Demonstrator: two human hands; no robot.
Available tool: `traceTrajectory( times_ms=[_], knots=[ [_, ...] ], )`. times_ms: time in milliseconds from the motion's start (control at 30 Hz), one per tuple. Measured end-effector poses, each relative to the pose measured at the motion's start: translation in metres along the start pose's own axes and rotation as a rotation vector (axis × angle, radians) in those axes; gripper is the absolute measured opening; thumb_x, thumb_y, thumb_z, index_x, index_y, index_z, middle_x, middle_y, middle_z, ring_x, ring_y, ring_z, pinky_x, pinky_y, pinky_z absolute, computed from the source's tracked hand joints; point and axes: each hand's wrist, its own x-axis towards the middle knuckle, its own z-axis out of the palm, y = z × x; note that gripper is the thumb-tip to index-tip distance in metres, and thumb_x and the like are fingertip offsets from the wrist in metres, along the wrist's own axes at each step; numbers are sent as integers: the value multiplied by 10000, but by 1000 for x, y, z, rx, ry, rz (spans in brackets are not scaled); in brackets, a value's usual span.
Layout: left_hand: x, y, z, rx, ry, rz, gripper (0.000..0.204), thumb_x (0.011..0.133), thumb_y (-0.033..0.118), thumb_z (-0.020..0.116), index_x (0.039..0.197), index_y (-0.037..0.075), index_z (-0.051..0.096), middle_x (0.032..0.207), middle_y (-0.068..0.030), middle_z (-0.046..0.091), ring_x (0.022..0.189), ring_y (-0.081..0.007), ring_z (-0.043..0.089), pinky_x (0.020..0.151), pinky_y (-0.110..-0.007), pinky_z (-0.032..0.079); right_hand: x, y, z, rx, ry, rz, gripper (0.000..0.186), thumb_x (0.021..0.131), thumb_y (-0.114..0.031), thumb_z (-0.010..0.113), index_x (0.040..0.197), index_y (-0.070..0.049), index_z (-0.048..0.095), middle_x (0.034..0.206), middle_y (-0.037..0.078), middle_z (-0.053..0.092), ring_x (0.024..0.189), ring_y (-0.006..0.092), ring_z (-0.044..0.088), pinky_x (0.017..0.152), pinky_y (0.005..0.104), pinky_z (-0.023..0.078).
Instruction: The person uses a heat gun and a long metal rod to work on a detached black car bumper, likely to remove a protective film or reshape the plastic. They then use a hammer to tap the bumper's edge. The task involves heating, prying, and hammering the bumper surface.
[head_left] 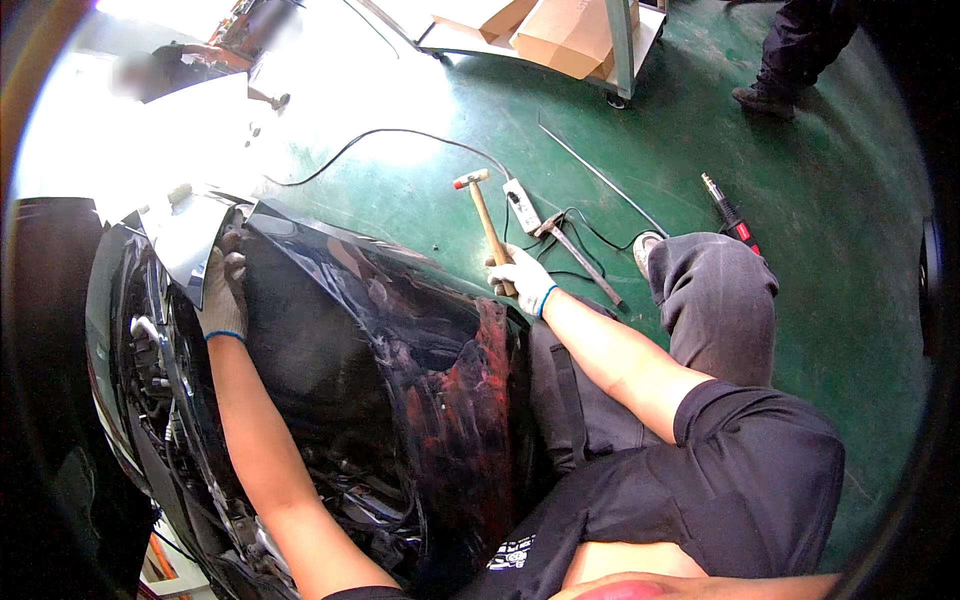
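My right hand (522, 281), in a white knit glove with a blue cuff, is closed around the wooden handle of a hammer (484, 216). The hammer stands head-up, its small head showing a red face at one end. My left hand (225, 290), gloved the same way, reaches to the far end of a black car body panel (320, 300). Its fingers are curled beside the panel's edge; what they grip, if anything, is hidden. Reddish and grey scuffed patches (478, 375) mark the panel's near right side. A pale, shiny sheet piece (185, 235) adjoins my left hand.
On the green floor lie a second hammer (580, 258), a white power strip (520, 205) with black cables, a thin metal rod (598, 172) and a black-and-red tool with a metal nozzle (731, 215). A wheeled cart (625, 60) carries cardboard boxes (568, 35). Another person's leg (800, 50) stands at far right.
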Motion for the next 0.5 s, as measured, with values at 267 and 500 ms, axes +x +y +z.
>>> traceTrajectory(
  times_ms=[267, 500],
  knots=[
    [11, -3, -2, 59, 36, 79, 354, 964, 302, 737, 1188, 32, 691, 1082, -59, 746, 844, -126, 684, 725, -275, 527, 14, 4, -3, 112, 39, 84, 345, 909, -17, 607, 1241, -87, 546, 906, 31, 640, 643, 112, 589, 505, 256, 481],
    [1, 6, 1, -63, 2, 88, 392, 953, 305, 757, 1235, 55, 652, 1106, -83, 748, 821, -128, 675, 688, -259, 520, 21, 12, -6, -5, 203, 246, 114, 997, -266, 556, 1053, -168, 571, 782, 26, 594, 527, 110, 487, 412, 258, 362]
  ],
)
